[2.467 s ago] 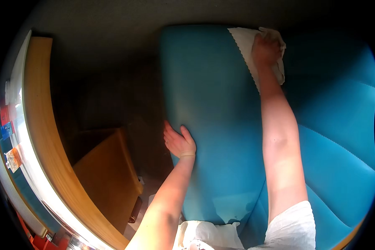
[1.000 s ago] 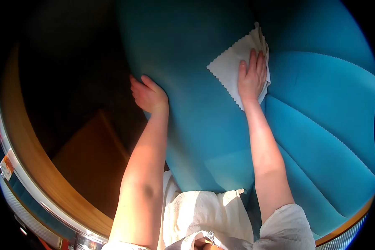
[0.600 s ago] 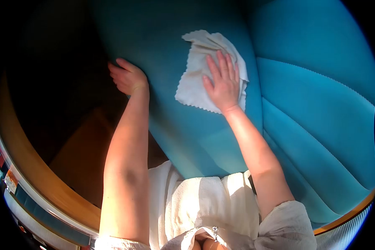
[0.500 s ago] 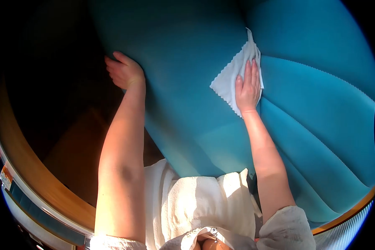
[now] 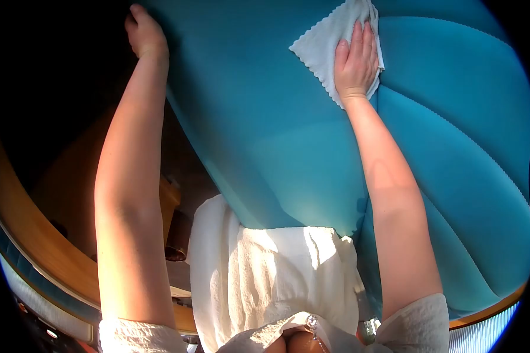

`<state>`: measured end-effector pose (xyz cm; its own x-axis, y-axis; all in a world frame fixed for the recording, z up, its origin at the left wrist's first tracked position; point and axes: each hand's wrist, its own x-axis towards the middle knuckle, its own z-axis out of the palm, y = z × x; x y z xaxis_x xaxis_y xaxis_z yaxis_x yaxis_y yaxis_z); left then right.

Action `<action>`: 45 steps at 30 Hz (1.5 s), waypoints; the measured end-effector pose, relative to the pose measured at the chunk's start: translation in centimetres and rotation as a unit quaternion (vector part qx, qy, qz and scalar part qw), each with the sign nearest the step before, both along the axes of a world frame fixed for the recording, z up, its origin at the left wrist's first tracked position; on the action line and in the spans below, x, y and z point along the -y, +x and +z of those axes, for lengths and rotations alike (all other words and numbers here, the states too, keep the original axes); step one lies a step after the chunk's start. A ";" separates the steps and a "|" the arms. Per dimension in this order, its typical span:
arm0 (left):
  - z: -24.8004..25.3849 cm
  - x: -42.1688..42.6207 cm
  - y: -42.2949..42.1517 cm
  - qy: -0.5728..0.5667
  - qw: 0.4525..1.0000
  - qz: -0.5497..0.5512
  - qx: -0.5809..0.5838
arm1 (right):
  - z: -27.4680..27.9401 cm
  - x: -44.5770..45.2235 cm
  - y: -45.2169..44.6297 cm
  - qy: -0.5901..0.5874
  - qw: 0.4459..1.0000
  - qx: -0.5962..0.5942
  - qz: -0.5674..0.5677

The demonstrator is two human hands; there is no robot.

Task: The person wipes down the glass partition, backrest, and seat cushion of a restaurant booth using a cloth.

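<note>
A white cloth with zigzag edges (image 5: 324, 50) lies on the blue padded seat (image 5: 259, 106), close to the seam where the backrest begins. My right hand (image 5: 357, 62) rests flat on its right part, fingers stretched out and pointing away from me. At the upper left, my left hand (image 5: 143, 32) is laid on the seat's left edge with nothing in it. Its thumb stands apart from the other fingers, which are partly hidden over the edge.
The blue backrest (image 5: 453, 129) with curved stitched seams rises at the right. A curved wooden table edge (image 5: 47, 247) runs along the lower left. Between table and seat is a dark gap with a wooden piece (image 5: 169, 203). White clothing (image 5: 271, 276) covers my lap.
Both hands now appear higher in view, my left also further left. The cloth, spread mid-seat under my right hand a little earlier, is back beside the backrest seam. More of my lap shows.
</note>
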<state>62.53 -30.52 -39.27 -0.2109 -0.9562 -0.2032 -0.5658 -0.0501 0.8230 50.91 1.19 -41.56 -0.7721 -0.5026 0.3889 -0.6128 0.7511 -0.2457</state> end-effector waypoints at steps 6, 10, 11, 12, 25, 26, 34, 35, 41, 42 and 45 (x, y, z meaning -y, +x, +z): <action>-1.9 -12.3 14.3 0.100 0.993 -0.002 -0.060 | -1.5 -0.6 -0.6 -0.006 0.998 -0.070 0.002; -0.9 -26.5 26.7 0.254 0.966 0.042 0.001 | -2.3 -1.2 -1.1 0.066 0.989 -0.133 -0.012; -0.8 -29.2 28.8 0.290 0.956 0.051 0.004 | -2.4 -1.1 -0.5 0.064 0.989 -0.135 -0.011; -1.1 -31.7 30.5 0.300 0.953 0.046 -0.002 | -2.4 -1.0 -0.2 0.051 0.994 -0.089 -0.024; 0.4 -36.0 34.8 0.157 0.982 0.006 0.101 | 3.5 0.7 26.9 0.034 0.962 0.098 0.254; 0.7 -37.1 34.2 0.132 0.984 0.012 0.120 | 3.7 -2.2 24.2 0.062 0.970 0.108 0.211; -2.8 -39.2 32.9 -0.065 0.974 0.035 0.214 | -0.3 -11.3 17.9 0.001 0.997 0.057 -0.060; -3.1 -39.3 33.0 -0.061 0.974 0.040 0.212 | -0.2 -10.2 19.9 -0.018 0.993 0.065 -0.098; -4.0 -39.1 34.6 -0.061 0.974 0.009 0.218 | 2.2 -10.7 36.8 0.039 0.939 0.159 0.303; -4.4 -38.9 34.4 -0.060 0.970 0.030 0.232 | 1.8 -11.9 34.9 0.045 0.942 0.163 0.289; -2.7 -38.7 32.6 -0.035 0.965 0.044 0.258 | 1.8 -18.0 27.0 0.033 0.988 0.062 0.135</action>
<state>95.18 8.19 -42.01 -0.0170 -0.9810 -0.1933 -0.8968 -0.0705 0.4369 77.92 19.21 -39.77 -0.6454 -0.7186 0.2589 -0.7618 0.5808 -0.2870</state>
